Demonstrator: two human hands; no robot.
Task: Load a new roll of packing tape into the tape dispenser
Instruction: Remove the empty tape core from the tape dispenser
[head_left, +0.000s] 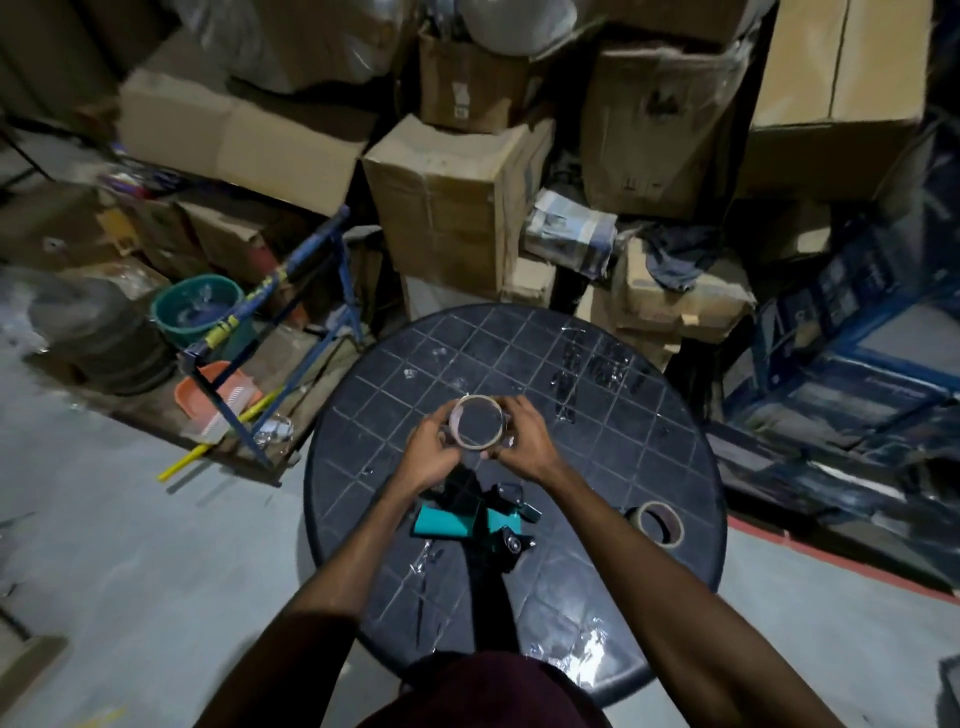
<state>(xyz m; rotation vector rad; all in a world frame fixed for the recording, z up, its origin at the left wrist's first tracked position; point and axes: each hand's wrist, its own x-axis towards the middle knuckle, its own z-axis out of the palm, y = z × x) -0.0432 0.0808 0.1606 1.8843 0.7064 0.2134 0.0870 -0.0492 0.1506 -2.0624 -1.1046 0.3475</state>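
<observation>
- We hold a roll of packing tape (477, 421) in both hands above the middle of the round dark surface (649, 415), its open core facing up toward us.
- Our left hand (434, 449) wraps the roll's left side, fingers curled closed around its outer wall.
- Our right hand (522, 441) closes on the right side in the same way, with the fingertips (491, 453) pressed at the near edge of the roll.
- Both grips are shut on this one roll; it does not touch the surface.
- The tape dispenser (475, 517) lies on its side on the surface just nearer to us than the roll, between our forearms. We see a teal handle and frame with black parts; whether its spindle is bare we cannot tell in this dim light.
- A second ring (655, 522), brown and cardboard-like, lies flat on the surface to the right of the dispenser, near the inner side of our right forearm and apart from the dispenser.
- Crumpled scraps of clear tape (589, 652) stick to the surface near its close edge, and more of them sit on the far right part.
- Beyond the surface stand stacked cardboard boxes (447, 218). A green bucket (195, 306) and an orange dustpan (215, 397) lie on the floor to the left, beside a blue metal frame (332, 291).
</observation>
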